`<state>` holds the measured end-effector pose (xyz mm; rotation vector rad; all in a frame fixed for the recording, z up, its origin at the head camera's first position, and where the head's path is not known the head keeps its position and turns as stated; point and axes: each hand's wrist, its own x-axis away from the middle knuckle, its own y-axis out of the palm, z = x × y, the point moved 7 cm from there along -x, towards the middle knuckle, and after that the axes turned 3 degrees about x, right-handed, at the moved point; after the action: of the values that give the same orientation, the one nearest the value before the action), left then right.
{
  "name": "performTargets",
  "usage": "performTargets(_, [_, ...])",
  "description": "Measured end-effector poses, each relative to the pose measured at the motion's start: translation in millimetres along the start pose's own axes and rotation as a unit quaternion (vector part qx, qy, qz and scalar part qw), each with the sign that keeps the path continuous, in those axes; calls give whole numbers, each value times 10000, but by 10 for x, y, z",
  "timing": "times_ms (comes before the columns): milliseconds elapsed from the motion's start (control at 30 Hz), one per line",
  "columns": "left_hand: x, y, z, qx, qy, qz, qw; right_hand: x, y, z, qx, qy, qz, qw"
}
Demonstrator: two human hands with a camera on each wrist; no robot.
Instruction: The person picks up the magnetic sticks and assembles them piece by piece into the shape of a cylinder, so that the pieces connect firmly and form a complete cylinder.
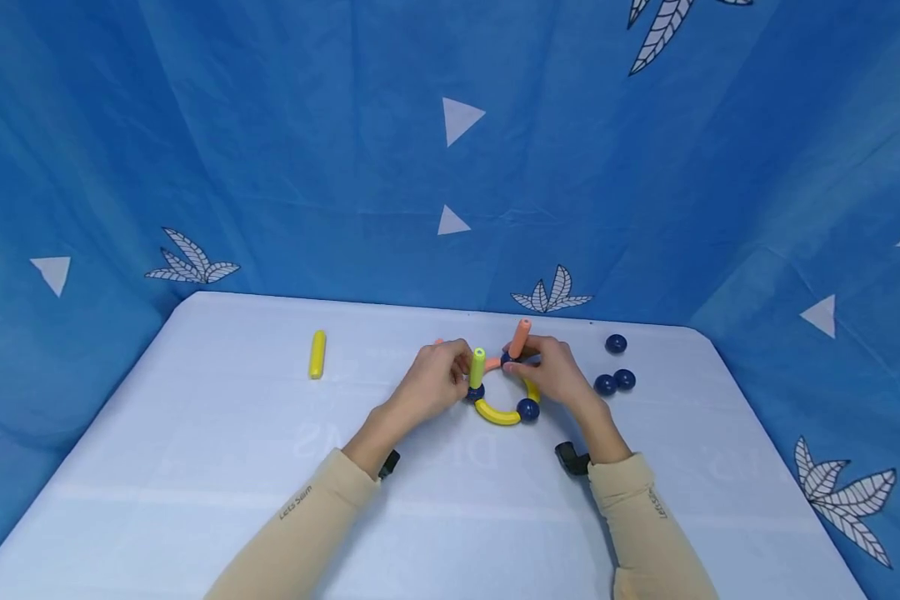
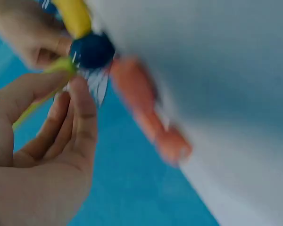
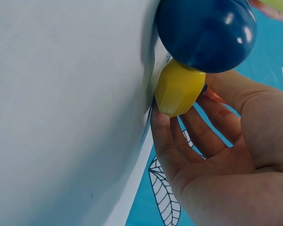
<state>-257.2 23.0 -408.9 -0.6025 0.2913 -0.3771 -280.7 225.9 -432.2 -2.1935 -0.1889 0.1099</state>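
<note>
A blue fabric backdrop printed with white triangles and leaf sprigs (image 1: pixel 360 150) hangs behind a white-covered table (image 1: pixel 195 467). Two beige printed sleeves (image 1: pixel 300 529) reach in over it. The left hand (image 1: pixel 437 379) pinches a straight lime-green rod (image 1: pixel 477 371) between thumb and forefinger, near its lower end. The right hand (image 1: pixel 558 372) has thumb and fingers closed about a dark blue glossy ball (image 1: pixel 506 359) at the ring's far side. That ring of balls and curved rods (image 1: pixel 499 416) lies between the hands, encircling a patch of tabletop; yellow curved rods form its near and right parts, orange its far left. The lime-green rod stands on its left ball (image 1: pixel 476 393); a straight orange rod (image 1: pixel 521 337) rises from the far one. A straight yellow rod (image 1: pixel 317 355) lies well left. Three loose dark blue balls (image 1: pixel 616 343) sit right of the right hand.
</note>
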Motion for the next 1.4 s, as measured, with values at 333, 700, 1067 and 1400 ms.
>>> performTargets(333, [239, -1417, -733, -1216, -1457, 1701, 9670, -23, -4, -24, -85, -49, 6, 10000])
performTargets(700, [482, -1605, -1427, -1513, -3297, 376, 9311, -39, 11, 4, -56, 49, 74, 9999])
performTargets(1067, [210, -1398, -795, -488, -1342, 1973, 9699, -10, 14, 63, -11, 295, 213, 9993])
performTargets(1400, [212, -546, 555, 412, 1635, 2108, 9629, -15, -7, 48, -35, -64, 379, 9993])
